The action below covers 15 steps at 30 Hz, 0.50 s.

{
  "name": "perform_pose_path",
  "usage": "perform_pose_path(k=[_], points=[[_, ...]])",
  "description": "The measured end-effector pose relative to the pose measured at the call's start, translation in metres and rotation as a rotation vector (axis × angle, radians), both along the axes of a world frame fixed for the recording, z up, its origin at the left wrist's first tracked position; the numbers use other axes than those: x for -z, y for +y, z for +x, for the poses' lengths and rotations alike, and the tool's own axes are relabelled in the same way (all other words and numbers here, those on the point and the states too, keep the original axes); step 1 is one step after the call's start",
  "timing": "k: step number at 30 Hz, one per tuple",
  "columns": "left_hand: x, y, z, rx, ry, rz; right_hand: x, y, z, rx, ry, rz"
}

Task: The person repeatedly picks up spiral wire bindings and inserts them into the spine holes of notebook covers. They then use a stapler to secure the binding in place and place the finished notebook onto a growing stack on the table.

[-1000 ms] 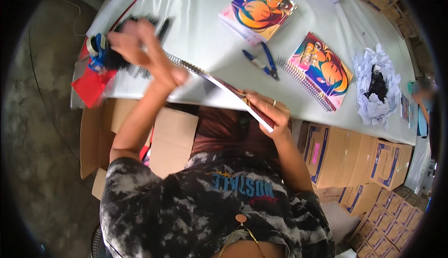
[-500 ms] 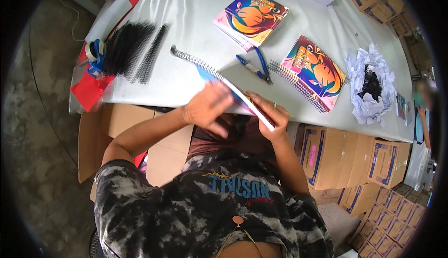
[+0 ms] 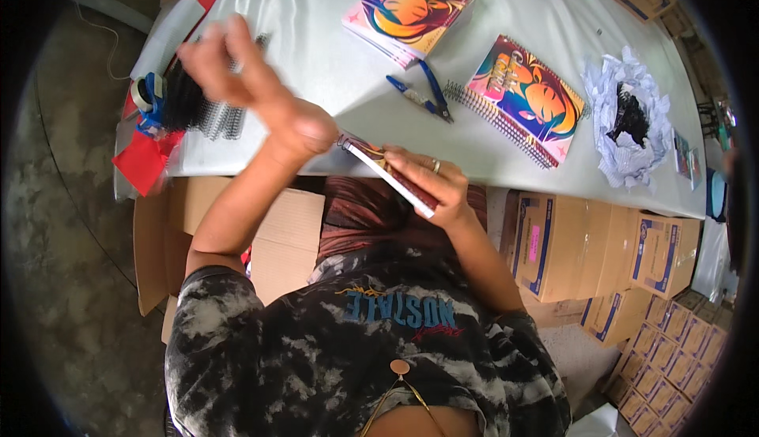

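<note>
My right hand grips a thin notebook edge-on above my lap, fingers on its dark patterned cover. A ring is on one finger. A small bit of dark coil shows at the notebook's far left end. My left hand is raised over the table, blurred, its fingers stretched out. Its heel is close to the notebook's end, and whether they touch is unclear. Beneath that hand lie several black spiral binding coils, partly hidden. Blue-handled pliers lie on the table beyond the notebook.
A stack of colourful notebooks lies farther back; spiral-bound ones lie to the right. Crumpled paper with black material is at far right. A blue tape dispenser stands left. Cardboard boxes stand below the table's right side.
My left hand has swung up and left, away from the notebook's middle. The long coil that stuck out from the notebook no longer shows. My right hand has lowered the notebook slightly leftward.
</note>
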State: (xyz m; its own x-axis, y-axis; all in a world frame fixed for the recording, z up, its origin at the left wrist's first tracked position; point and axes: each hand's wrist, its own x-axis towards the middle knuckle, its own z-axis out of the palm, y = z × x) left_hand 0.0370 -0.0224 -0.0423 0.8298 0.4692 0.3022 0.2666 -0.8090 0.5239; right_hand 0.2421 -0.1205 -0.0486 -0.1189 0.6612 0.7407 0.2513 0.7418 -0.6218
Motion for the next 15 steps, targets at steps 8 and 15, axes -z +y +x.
perform_pose_path(k=[8,15], points=[[0.02,-0.033,0.002,-0.259,-0.245,0.767,0.003,0.004,0.001,0.014,0.03,-0.02],[-0.001,-0.034,0.029,-0.036,-0.41,0.847,0.002,0.01,0.006,0.136,-0.01,0.021]])
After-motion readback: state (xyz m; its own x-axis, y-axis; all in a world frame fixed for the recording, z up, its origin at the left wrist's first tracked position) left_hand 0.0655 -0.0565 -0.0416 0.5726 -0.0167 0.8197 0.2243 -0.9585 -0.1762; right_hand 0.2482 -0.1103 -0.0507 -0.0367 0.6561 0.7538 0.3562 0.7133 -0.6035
